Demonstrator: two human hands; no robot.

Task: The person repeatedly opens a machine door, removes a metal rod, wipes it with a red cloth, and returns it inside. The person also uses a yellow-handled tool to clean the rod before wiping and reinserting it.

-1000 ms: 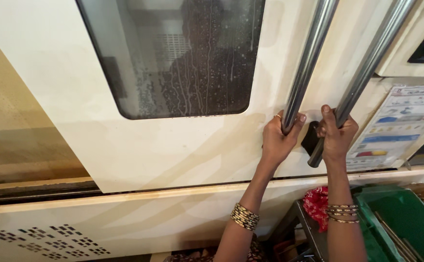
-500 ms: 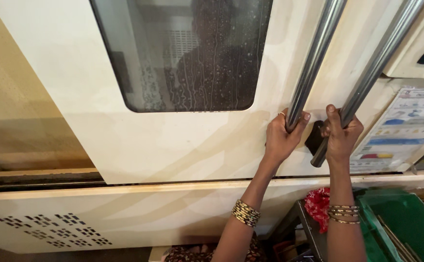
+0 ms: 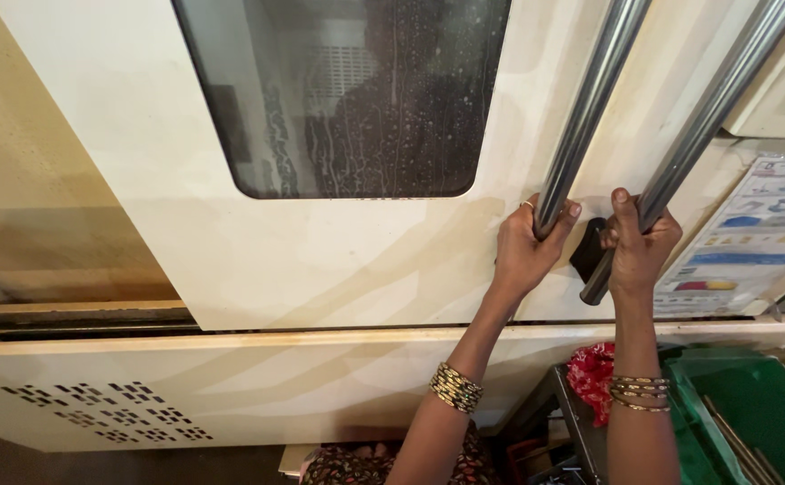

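Two steel bars are running down the cream door [image 3: 338, 260] of a big machine, and both hands are gripping them near their lower ends. Starting at the far left, a tan wall panel [image 3: 42, 180] is showing beside the door, with a dark track [image 3: 78, 321] running under it. Below the track, a long cream base panel [image 3: 231, 377] is stretching across the scene, pierced by rows of small vent slots [image 3: 105, 413] at its left. A dark strip of floor [image 3: 96, 462] is showing beneath it.

Moving right, a dark window [image 3: 356, 99] with rounded corners is filling the upper middle of the door, its glass streaked and spotted with droplets. Right of it, the left hand [image 3: 527, 251] is closing around the left bar [image 3: 590, 99], a ring on one finger and bangles on the wrist. A black latch [image 3: 587, 253] is sitting between the two hands. The right hand [image 3: 639, 247] is wrapping the right bar [image 3: 706, 117], thumb pointing up along it, bangles on that wrist too.

Near the bottom right, a red cloth [image 3: 594, 377] is lying just beside a green crate [image 3: 751, 404]. Farther right, a printed chart [image 3: 751, 242] is hanging on the machine body.
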